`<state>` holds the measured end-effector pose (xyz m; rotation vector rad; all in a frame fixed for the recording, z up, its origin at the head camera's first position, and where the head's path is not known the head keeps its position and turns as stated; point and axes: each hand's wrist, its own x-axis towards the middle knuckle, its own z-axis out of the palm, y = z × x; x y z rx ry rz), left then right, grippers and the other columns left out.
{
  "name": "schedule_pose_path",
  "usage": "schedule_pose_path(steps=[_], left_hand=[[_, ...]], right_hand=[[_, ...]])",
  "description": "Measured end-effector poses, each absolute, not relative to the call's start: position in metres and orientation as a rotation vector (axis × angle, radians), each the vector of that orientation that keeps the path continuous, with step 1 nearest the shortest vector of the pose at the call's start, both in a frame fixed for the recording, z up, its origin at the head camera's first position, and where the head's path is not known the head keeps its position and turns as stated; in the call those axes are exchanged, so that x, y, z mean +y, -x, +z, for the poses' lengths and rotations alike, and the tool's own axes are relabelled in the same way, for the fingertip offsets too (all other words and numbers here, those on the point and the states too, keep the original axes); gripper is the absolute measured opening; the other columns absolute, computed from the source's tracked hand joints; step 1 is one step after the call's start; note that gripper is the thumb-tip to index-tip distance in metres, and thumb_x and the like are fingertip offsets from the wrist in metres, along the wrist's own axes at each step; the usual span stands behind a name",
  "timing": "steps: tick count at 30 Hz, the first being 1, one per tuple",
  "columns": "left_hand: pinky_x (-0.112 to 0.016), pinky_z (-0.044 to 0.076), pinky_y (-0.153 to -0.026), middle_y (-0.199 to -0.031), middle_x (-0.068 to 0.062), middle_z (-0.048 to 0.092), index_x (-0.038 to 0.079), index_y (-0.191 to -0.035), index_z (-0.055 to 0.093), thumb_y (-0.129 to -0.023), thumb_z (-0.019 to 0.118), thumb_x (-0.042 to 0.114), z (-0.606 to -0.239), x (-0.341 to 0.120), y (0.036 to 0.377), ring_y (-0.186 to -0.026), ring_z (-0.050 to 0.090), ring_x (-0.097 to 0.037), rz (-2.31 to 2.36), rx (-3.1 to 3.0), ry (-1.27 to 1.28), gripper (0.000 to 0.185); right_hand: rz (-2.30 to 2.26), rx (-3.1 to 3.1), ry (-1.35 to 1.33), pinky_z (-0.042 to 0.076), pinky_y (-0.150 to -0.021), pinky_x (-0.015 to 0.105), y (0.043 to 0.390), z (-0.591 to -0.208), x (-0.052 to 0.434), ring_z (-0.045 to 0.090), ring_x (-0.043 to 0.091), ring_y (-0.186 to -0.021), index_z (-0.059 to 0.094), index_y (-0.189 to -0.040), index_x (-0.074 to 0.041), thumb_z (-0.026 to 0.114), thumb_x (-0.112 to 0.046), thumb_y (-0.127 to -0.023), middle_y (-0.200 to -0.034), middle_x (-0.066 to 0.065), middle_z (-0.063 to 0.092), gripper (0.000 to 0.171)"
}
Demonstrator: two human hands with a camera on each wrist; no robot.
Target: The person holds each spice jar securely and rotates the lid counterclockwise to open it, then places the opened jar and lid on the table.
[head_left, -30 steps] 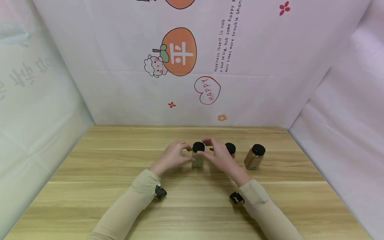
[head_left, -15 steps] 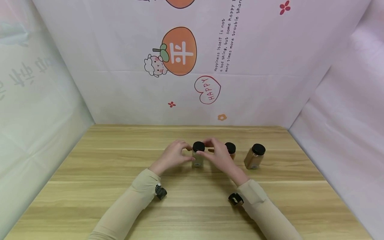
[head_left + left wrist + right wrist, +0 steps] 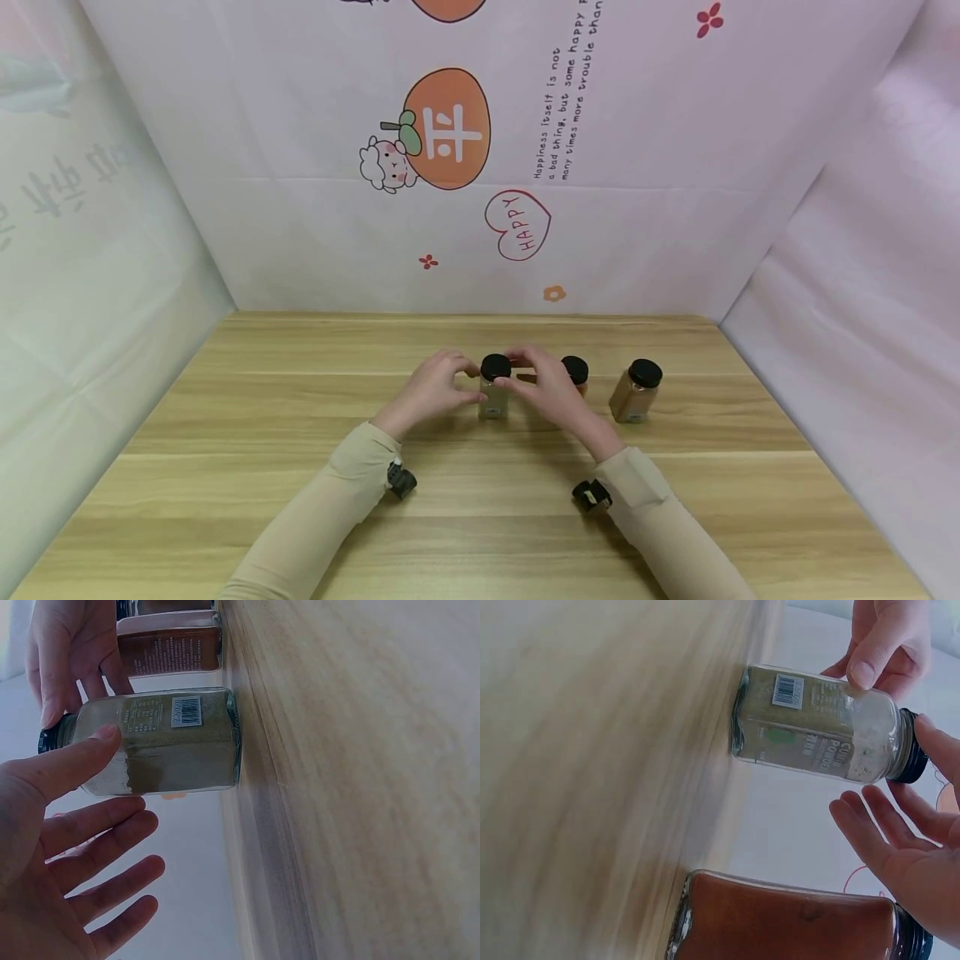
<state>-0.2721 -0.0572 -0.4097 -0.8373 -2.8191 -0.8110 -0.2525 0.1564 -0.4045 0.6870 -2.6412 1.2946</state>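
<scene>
Left hand [image 3: 429,392] thumb extended, fingers spread, right hand [image 3: 546,390] fingers loosely curved

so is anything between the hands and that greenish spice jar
Nothing visible. The left hand and right hand flank the greenish spice jar; the left thumb already touches its glass, and the right fingers reach its cap.
</scene>
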Motion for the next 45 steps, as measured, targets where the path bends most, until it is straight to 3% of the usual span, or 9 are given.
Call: schedule_pose_path(steps=[10, 23, 27, 36, 45], left_hand=[[-0.038, 0.046, -0.092, -0.103, -0.001, 0.067, 0.01, -0.106, 0.07, -0.076, 0.078, 0.038, -0.41, -0.057, 0.272, -0.103, 0.058, -0.02, -0.823, -2.816, 0.836, 0.042], [-0.039, 0.047, -0.092, -0.101, -0.001, 0.067, 0.009, -0.104, 0.07, -0.076, 0.079, 0.036, -0.411, -0.057, 0.272, -0.103, 0.058, -0.02, -0.832, -2.808, 0.843, 0.04], [-0.039, 0.047, -0.092, -0.102, -0.001, 0.067, 0.01, -0.105, 0.07, -0.076, 0.079, 0.036, -0.411, -0.056, 0.272, -0.103, 0.058, -0.021, -0.838, -2.811, 0.838, 0.039], [-0.04, 0.047, -0.091, -0.103, -0.002, 0.067, 0.01, -0.106, 0.07, -0.077, 0.078, 0.037, -0.411, -0.057, 0.272, -0.105, 0.059, -0.025, -0.845, -2.819, 0.849, 0.04], [-0.039, 0.046, -0.093, -0.104, -0.002, 0.067, 0.01, -0.106, 0.07, -0.077, 0.078, 0.036, -0.41, -0.057, 0.273, -0.106, 0.059, -0.025, -0.851, -2.833, 0.841, 0.04]], right_hand=[[1.35, -2.676, -0.85, 0.05, -0.094, 0.042, 0.254, -0.401, 0.163, 0.051, 0.033, -0.122, 0.049, -0.134, -0.006, 0.06, -0.025, -0.093, -0.133, 0.015, 0.051, 0.047], [1.302, -2.772, -0.972, 0.044, -0.098, 0.053, 0.257, -0.397, 0.169, 0.046, 0.033, -0.129, 0.041, -0.142, -0.015, 0.051, -0.022, -0.099, -0.141, 0.012, 0.043, 0.045], [1.273, -2.773, -0.996, 0.043, -0.098, 0.055, 0.257, -0.397, 0.17, 0.045, 0.035, -0.128, 0.038, -0.144, -0.011, 0.05, -0.022, -0.099, -0.142, 0.015, 0.041, 0.048], [1.31, -2.796, -0.937, 0.044, -0.1, 0.05, 0.254, -0.395, 0.168, 0.045, 0.032, -0.13, 0.035, -0.146, -0.018, 0.052, -0.028, -0.098, -0.146, 0.009, 0.039, 0.052], [1.344, -2.787, -0.806, 0.045, -0.098, 0.05, 0.25, -0.394, 0.165, 0.045, 0.036, -0.128, 0.034, -0.145, -0.012, 0.058, -0.034, -0.094, -0.145, 0.017, 0.04, 0.061]])
